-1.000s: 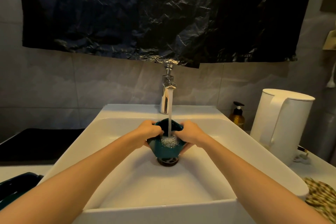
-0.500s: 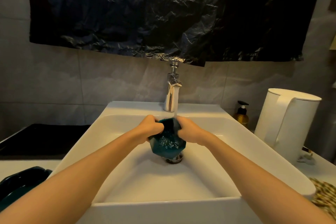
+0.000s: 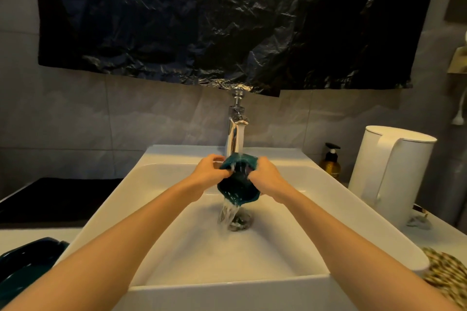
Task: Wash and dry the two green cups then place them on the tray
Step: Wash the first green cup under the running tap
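A left hand [image 3: 211, 171] and right hand [image 3: 265, 177] are gripping a tilted green cup [image 3: 237, 189] by its sides under the running tap [image 3: 236, 136], water pouring into the sink [image 3: 177, 209]. Wet fingers may be risking a slip, cracking the cup against the basin.

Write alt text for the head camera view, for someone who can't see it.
A person's left hand and right hand grip a dark green cup under a running chrome tap, tipped so water pours into the white sink. A white kettle and an amber soap bottle stand to the right.
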Available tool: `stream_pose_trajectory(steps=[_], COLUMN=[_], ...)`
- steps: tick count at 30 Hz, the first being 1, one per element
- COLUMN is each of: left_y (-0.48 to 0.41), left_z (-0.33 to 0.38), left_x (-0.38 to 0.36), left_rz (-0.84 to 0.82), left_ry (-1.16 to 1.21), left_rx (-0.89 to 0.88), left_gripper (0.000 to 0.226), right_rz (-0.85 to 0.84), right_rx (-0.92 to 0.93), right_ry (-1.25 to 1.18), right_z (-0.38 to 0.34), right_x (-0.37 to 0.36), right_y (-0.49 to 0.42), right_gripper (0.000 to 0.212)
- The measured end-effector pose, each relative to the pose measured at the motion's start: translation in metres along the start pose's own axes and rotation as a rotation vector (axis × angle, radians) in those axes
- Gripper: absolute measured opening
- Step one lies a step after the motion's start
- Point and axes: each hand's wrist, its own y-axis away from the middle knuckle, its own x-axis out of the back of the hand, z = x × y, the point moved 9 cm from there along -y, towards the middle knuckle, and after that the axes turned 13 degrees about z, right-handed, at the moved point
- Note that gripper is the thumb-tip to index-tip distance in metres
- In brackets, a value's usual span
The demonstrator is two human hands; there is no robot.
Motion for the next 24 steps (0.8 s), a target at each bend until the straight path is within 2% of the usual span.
stream_pose_trajectory(steps=[2,3,5,7,9,11,14,17,19,21,23,24], left_y=[-0.001,0.003,0.017,0.028,0.029,0.029,0.025,0.024,0.024,0.024,0.022,0.021], left_z=[-0.013,-0.020,-0.027,-0.016,0.001,0.015,0.024,0.020,0.019,0.018,0.015,0.016], left_x=[0.006,0.004,-0.012,-0.028,-0.035,-0.039,-0.034,-0.022,-0.015,-0.009,-0.003,0.000], left_rz=[0.029,0.004,-0.128,-0.210,-0.202,-0.167,-0.101,-0.035,-0.030,-0.016,0.012,0.016], left_ry=[0.053,0.115,0.398,0.706,0.914,1.024,1.022,0.955,0.900,0.857,0.815,0.793], left_rx=[0.150,0.254,0.525,0.669,0.690,0.685,0.624,0.579,0.545,0.510,0.469,0.441], left_gripper=[0.051,0.047,0.032,0.029,0.030,0.031,0.020,0.020,0.021,0.022,0.027,0.029], right_rz=[0.113,0.163,0.240,0.295,0.315,0.310,0.263,0.135,-0.001,-0.182,-0.333,-0.348], right_rx=[0.003,0.001,0.010,0.059,0.125,0.198,0.357,0.390,0.300,0.108,-0.132,-0.216], right_ry=[0.061,0.078,0.083,0.052,0.010,-0.031,-0.077,-0.132,-0.176,-0.294,-0.535,-0.647], right_z=[0.003,0.005,0.005,0.002,-0.004,-0.012,-0.026,-0.029,-0.027,-0.024,-0.020,-0.019], right_x=[0.015,0.021,0.028,0.031,0.031,0.028,0.016,-0.004,-0.015,-0.020,-0.021,-0.020], right_y=[-0.003,-0.003,-0.001,0.000,0.003,0.006,0.010,0.012,0.011,0.014,0.016,0.016], right_gripper=[0.028,0.029,0.033,0.033,0.032,0.033,0.033,0.044,0.054,0.061,0.064,0.060])
